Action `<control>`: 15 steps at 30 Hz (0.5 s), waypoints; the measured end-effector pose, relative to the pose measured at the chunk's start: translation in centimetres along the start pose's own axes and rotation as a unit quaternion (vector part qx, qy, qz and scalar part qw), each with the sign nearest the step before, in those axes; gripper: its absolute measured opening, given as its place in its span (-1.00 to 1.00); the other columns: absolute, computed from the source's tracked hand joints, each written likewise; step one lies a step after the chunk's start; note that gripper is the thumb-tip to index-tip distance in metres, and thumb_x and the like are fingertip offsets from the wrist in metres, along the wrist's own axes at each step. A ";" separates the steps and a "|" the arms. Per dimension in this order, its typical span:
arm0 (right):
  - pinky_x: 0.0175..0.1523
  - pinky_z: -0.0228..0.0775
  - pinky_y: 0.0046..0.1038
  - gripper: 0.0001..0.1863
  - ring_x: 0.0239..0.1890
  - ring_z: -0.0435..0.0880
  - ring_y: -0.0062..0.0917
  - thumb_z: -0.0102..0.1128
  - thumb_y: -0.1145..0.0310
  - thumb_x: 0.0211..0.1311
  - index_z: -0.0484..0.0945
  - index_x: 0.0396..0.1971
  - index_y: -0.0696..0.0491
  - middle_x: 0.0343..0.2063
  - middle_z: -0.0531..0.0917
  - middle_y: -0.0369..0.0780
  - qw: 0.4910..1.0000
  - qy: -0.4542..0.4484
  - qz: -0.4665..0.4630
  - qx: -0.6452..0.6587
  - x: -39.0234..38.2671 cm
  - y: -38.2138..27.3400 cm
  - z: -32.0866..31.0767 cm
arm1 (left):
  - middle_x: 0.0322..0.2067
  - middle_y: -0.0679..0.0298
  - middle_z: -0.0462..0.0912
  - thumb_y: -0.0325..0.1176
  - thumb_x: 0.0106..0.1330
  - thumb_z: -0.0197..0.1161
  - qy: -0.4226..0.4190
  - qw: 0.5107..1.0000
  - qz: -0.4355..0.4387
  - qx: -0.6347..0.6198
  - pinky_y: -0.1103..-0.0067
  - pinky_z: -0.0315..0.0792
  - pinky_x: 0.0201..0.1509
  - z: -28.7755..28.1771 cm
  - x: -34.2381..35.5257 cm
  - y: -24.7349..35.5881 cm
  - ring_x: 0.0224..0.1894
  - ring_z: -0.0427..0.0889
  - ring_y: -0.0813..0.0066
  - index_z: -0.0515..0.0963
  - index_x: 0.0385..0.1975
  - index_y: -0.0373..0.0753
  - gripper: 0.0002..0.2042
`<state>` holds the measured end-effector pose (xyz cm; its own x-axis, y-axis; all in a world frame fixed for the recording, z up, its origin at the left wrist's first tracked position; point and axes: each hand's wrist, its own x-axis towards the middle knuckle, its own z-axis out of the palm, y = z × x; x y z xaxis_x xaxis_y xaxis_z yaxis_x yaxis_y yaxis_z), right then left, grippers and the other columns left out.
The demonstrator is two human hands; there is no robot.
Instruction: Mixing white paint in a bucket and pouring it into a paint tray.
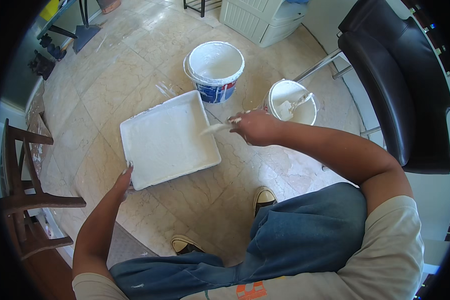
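A wide white tray [160, 141], its inside coated with white paint, lies on the floor in front of me. My left hand [125, 179] grips its left rim near the close corner, fingers partly hidden by the edge. Over the tray's right side, my right hand [256, 128] is closed round a slim, paint-coated tool [216, 128]; whether it is a brush or a scraper I cannot tell. White paint smears the fingers. Just behind that hand stands a smaller white bucket [310, 114] with a paint-covered spatula-like tool [301, 101] leaning inside.
Beyond the tray stands a larger blue-and-white paint bucket [217, 93], its inside coated white. A black padded chair [385, 70] is at the right, a wooden chair [35, 202] at the left. A pale plastic cabinet [250, 22] stands farther back. Tiles show paint smears.
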<state>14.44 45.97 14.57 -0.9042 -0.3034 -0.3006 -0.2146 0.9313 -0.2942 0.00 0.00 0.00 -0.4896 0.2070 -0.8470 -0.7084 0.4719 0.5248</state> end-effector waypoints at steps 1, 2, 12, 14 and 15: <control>-0.09 0.40 -0.16 -0.67 -0.20 0.60 -0.10 0.05 0.14 0.31 0.50 -0.16 0.11 -0.27 0.58 0.08 0.998 0.011 0.036 0.060 0.5 -0.1 -0.8 | 0.24 0.08 0.27 0.21 0.23 0.09 0.068 0.995 0.023 0.063 0.23 0.28 0.15 -0.3 -0.3 0.4 0.21 0.32 0.23 0.05 0.33 -0.24 -0.18; -0.15 0.37 -0.11 -0.67 -0.27 0.58 -0.05 0.03 0.15 0.31 0.51 -0.30 0.16 -0.42 0.58 0.11 0.990 0.021 0.070 0.120 1.1 -0.2 -1.2 | 0.16 0.02 0.36 0.19 0.24 0.10 0.137 0.982 0.043 0.125 0.26 0.37 0.05 -0.5 -0.5 0.9 0.14 0.40 0.27 0.15 0.27 -0.30 -0.22; -0.11 0.43 -0.19 -0.61 -0.22 0.61 -0.08 0.13 0.13 0.20 0.58 -0.44 0.22 -0.35 0.62 0.06 0.999 -0.015 -0.032 0.015 13.2 -2.5 -0.1 | -0.19 -0.08 0.48 -0.02 0.20 0.24 0.276 0.835 0.279 0.386 0.32 0.40 -0.06 5.5 -2.3 4.6 -0.14 0.53 0.05 0.38 -0.18 -0.43 -0.49; -0.09 0.45 -0.19 -0.66 -0.20 0.62 -0.10 0.14 0.18 0.17 0.58 -0.41 0.21 -0.31 0.63 0.04 0.996 -0.008 -0.074 -0.051 16.3 -3.2 -0.1 | -0.16 -0.08 0.46 -0.06 0.20 0.25 0.250 0.846 0.291 0.370 0.33 0.39 -0.04 6.8 -3.4 4.4 -0.12 0.52 0.06 0.38 -0.17 -0.42 -0.52; -0.09 0.45 -0.19 -0.69 -0.19 0.62 -0.09 0.14 0.22 0.16 0.58 -0.36 0.20 -0.29 0.63 0.04 0.994 -0.007 -0.088 -0.070 18.0 -3.8 0.2 | -0.13 -0.07 0.44 -0.10 0.21 0.25 0.224 0.857 0.302 0.353 0.34 0.39 -0.03 7.1 -4.2 4.1 -0.11 0.51 0.06 0.39 -0.15 -0.41 -0.55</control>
<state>-0.92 36.89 10.11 -0.8432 -0.4657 -0.2685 -0.4189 0.8822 -0.2150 2.79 7.17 5.05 -0.9164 0.3214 -0.2387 0.1500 0.8284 0.5396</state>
